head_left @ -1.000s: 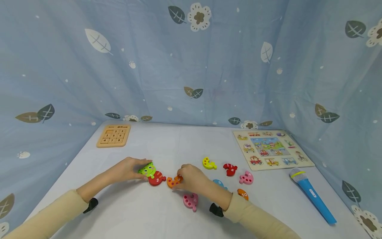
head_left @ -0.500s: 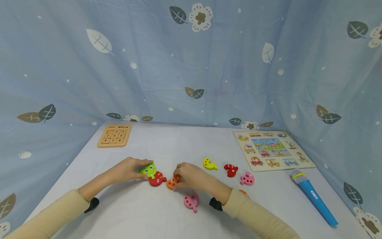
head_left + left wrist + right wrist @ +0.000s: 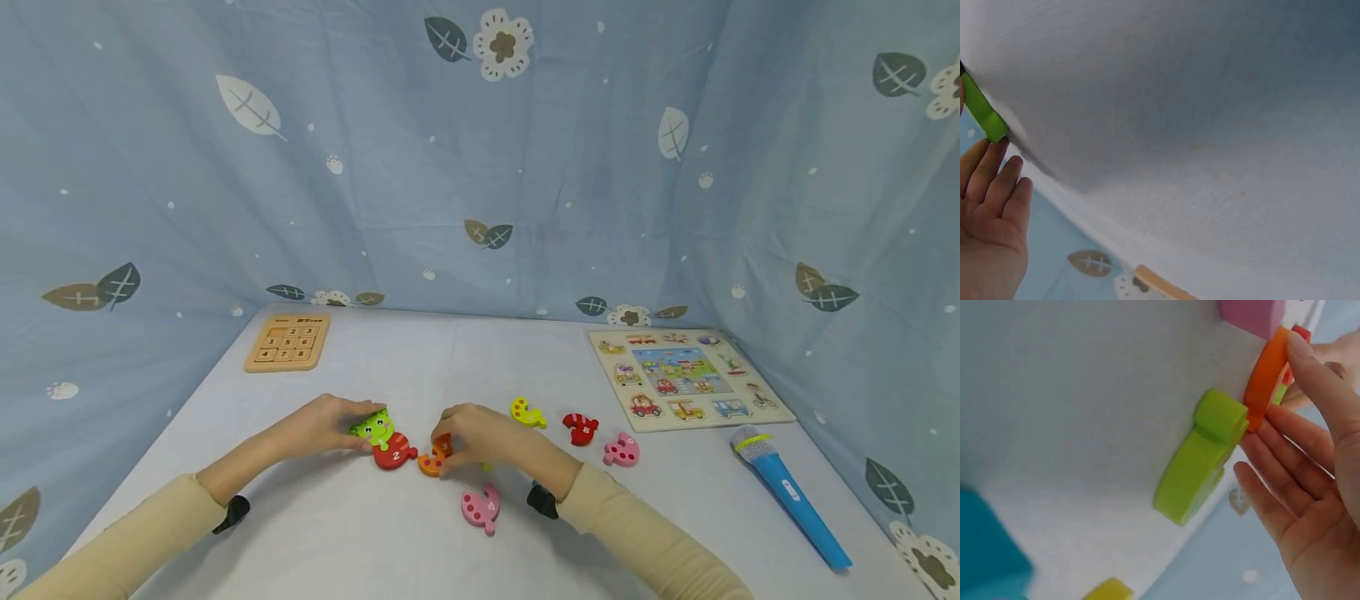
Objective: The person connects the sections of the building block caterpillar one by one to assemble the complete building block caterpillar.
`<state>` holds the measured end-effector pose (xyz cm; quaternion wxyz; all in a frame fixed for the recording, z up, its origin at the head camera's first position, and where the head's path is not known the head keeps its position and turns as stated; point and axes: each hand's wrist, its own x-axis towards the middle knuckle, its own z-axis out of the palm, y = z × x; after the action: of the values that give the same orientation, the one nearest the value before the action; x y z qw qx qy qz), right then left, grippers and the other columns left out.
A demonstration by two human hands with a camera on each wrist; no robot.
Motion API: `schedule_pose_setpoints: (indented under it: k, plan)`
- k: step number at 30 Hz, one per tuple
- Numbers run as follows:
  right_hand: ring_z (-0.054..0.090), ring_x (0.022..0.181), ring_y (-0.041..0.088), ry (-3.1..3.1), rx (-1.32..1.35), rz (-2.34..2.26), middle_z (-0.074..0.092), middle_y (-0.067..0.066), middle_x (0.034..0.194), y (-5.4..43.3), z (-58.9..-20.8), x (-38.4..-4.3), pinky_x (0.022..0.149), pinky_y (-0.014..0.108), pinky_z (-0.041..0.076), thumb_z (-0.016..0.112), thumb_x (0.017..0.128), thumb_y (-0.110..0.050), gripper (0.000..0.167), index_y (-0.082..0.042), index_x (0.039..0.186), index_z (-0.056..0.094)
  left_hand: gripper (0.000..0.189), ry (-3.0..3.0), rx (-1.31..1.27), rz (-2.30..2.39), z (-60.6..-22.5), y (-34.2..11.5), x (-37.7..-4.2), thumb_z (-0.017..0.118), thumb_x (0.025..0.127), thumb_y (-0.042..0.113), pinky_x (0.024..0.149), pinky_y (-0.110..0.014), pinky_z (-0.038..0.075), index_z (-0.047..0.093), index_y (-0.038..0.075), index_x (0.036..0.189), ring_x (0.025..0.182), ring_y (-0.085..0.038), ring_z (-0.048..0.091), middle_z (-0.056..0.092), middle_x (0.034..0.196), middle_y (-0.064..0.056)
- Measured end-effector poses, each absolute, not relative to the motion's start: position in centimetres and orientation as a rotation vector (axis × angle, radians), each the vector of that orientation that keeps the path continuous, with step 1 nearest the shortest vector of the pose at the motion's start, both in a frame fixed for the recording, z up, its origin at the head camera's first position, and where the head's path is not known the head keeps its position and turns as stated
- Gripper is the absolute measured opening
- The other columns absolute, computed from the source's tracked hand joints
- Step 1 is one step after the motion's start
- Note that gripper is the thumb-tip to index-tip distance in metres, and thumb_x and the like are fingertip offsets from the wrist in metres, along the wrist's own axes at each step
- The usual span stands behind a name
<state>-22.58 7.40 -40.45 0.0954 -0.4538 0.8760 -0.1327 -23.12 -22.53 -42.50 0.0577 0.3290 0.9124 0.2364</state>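
Observation:
In the head view my left hand (image 3: 326, 425) grips the green smiling caterpillar-head puzzle piece (image 3: 375, 426) between thumb and fingers. Fitted against the head is a red piece (image 3: 392, 452) numbered 2, its knob pointing right. Just right of that knob, my right hand (image 3: 480, 436) pinches an orange spotted piece (image 3: 430, 465), partly covered by the fingers. The right wrist view has the orange piece (image 3: 1266, 381) on edge between thumb and fingers, with a lime-green piece (image 3: 1194, 462) beside the fingertips. A pink spotted piece (image 3: 480, 509) lies in front of the right hand.
Yellow (image 3: 528, 412), red (image 3: 581, 429) and pink (image 3: 622, 450) pieces lie right of the right hand. A wooden number slide puzzle (image 3: 288, 342) is at back left, a vehicle picture board (image 3: 687, 379) at back right. A blue toy microphone (image 3: 795, 500) lies along the right side.
My right hand has shifted slightly left and turned the orange piece, bringing it nearer the red one. The forearm now covers the blue and orange 10 pieces. The left hand stays put.

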Motion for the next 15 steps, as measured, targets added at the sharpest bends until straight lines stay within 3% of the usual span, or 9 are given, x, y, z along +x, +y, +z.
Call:
schedule_pose_setpoints:
  k: [3,9,15]
  plan:
    - [0.061,0.099,0.007,2.617,-1.278,-0.481,0.069,-0.006,0.108,7.8,-40.7,-22.4,0.087,0.015,0.048,0.081,0.077,-0.036,0.049,-0.010,0.117,0.070,0.069,2.774,0.996,0.722,-42.7,-22.5,-23.0,0.073,0.081,0.046,0.097,-0.048,0.048,0.057,0.005,0.134,0.120,-0.036,0.055,0.056,0.132,-0.019]
    - [0.063,0.102,0.015,2.686,-0.920,-0.771,0.070,0.000,0.112,8.3,-41.2,-21.0,0.083,0.024,0.053,0.083,0.076,-0.035,0.054,-0.007,0.120,0.069,0.069,2.810,1.010,0.714,-42.7,-22.7,-22.6,0.076,0.079,0.043,0.094,-0.049,0.049,0.057,0.005,0.134,0.118,-0.036,0.056,0.057,0.130,-0.021]
    - [0.060,0.110,0.017,2.733,-0.809,-0.818,0.069,0.002,0.115,7.8,-41.3,-19.6,0.092,0.029,0.052,0.085,0.071,-0.040,0.063,-0.005,0.121,0.067,0.067,2.814,0.966,0.750,-42.6,-22.6,-22.4,0.077,0.079,0.041,0.095,-0.049,0.049,0.058,0.006,0.133,0.118,-0.036,0.056,0.057,0.130,-0.021]
